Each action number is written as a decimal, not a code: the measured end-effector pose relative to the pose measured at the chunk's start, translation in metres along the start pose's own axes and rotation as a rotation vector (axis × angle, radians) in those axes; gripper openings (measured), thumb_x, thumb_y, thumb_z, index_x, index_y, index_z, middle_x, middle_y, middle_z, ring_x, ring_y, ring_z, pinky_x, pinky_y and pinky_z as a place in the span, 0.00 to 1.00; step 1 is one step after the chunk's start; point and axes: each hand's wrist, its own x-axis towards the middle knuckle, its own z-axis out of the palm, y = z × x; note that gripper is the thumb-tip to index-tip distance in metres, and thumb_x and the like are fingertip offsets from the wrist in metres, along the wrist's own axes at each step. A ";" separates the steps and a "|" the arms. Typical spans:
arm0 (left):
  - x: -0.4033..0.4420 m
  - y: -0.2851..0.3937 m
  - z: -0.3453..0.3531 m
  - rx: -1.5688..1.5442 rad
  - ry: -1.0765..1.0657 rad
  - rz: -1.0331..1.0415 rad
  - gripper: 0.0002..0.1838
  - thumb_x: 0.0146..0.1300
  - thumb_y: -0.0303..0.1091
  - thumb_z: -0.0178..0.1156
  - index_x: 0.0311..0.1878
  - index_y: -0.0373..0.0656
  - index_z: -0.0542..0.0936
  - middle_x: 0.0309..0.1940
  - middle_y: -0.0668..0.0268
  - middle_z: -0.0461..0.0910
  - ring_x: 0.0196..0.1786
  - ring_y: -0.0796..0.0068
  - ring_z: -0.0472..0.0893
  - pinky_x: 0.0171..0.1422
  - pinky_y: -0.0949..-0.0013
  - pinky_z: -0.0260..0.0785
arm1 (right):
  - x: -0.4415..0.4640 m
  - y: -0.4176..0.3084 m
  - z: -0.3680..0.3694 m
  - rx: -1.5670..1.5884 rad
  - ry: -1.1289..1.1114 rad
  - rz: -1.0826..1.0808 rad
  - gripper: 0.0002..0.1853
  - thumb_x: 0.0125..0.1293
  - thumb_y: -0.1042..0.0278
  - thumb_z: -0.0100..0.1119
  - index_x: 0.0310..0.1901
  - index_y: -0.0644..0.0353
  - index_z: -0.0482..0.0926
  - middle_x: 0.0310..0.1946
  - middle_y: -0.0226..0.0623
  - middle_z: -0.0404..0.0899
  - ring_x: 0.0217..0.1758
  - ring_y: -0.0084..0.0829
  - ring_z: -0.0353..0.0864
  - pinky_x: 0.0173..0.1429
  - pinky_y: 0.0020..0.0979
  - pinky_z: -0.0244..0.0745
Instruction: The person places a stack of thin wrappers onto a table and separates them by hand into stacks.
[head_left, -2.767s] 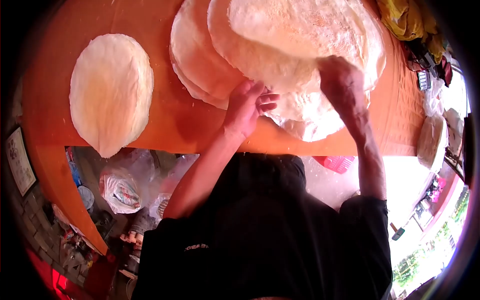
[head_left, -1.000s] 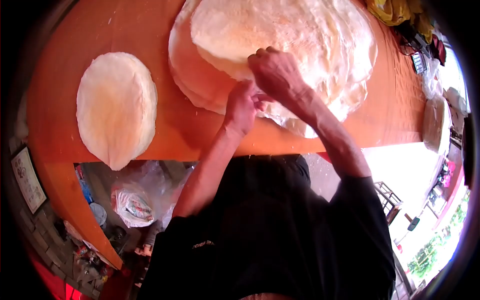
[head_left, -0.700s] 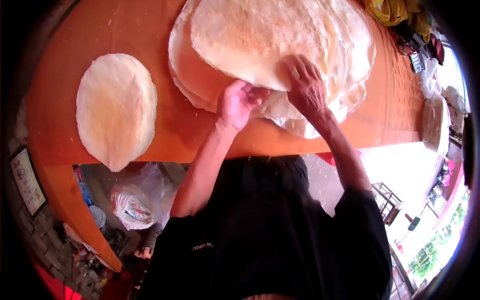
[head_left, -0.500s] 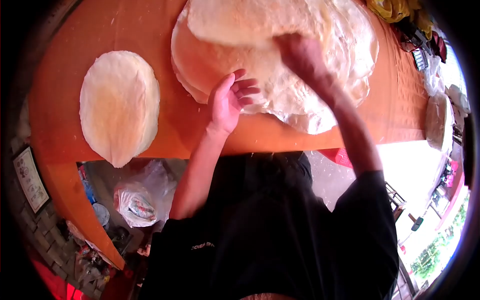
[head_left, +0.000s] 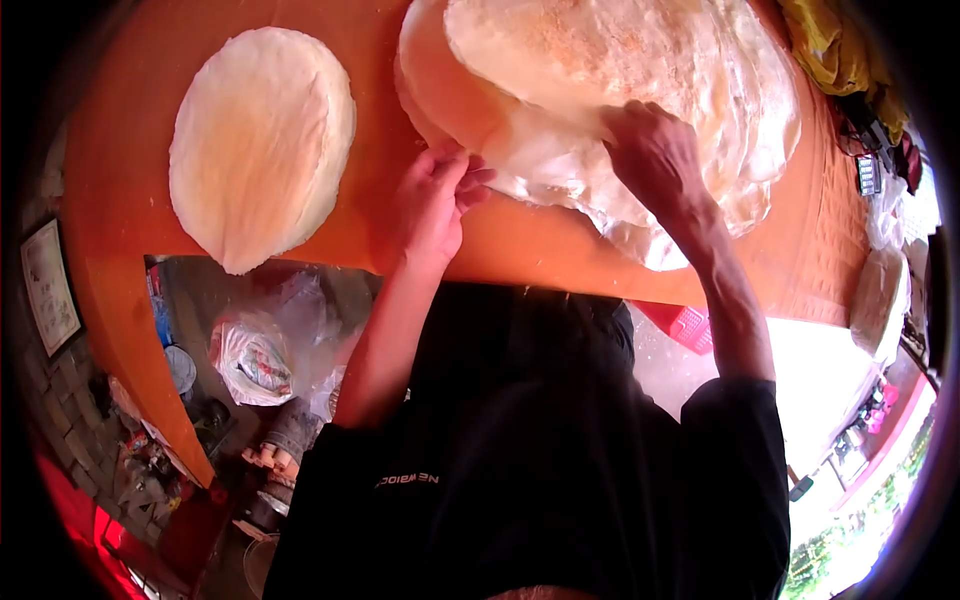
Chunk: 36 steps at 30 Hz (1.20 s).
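Observation:
A stack of large, thin, pale sheets with ragged, rippled edges (head_left: 720, 130) lies on the orange tabletop (head_left: 380, 50); their material I cannot make out. On the upper sheet, my right hand (head_left: 655, 155) is closed, knuckles up, its fingertips pinching the sheet's near edge. At the stack's lower left edge is my left hand (head_left: 432, 205). Its thumb and forefinger come together while the other fingers stay loosely curled, and whether sheet edge lies between them is hidden. Farther left rests a separate pale oval piece (head_left: 262, 145), tapering to a point at its near end.
Yellow plastic bags (head_left: 830, 45) lie at the far right corner. A white plastic bag (head_left: 255, 360) sits below the table at left, and a pink basket (head_left: 690, 328) below it at right. A framed picture (head_left: 50, 285) stands at far left.
My left hand has gone from spread fingers to a pinch at the stack's edge. My right hand remains closed on the upper sheet. The view has shifted, so the table appears nearer.

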 end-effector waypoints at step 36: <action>0.007 0.003 0.011 0.044 -0.249 0.007 0.17 0.69 0.31 0.49 0.57 0.31 0.68 0.49 0.51 0.76 0.51 0.59 0.80 0.56 0.61 0.73 | 0.040 -0.023 -0.137 -0.652 0.457 -0.194 0.08 0.66 0.69 0.54 0.44 0.50 0.81 0.30 0.31 0.79 0.29 0.32 0.80 0.28 0.27 0.73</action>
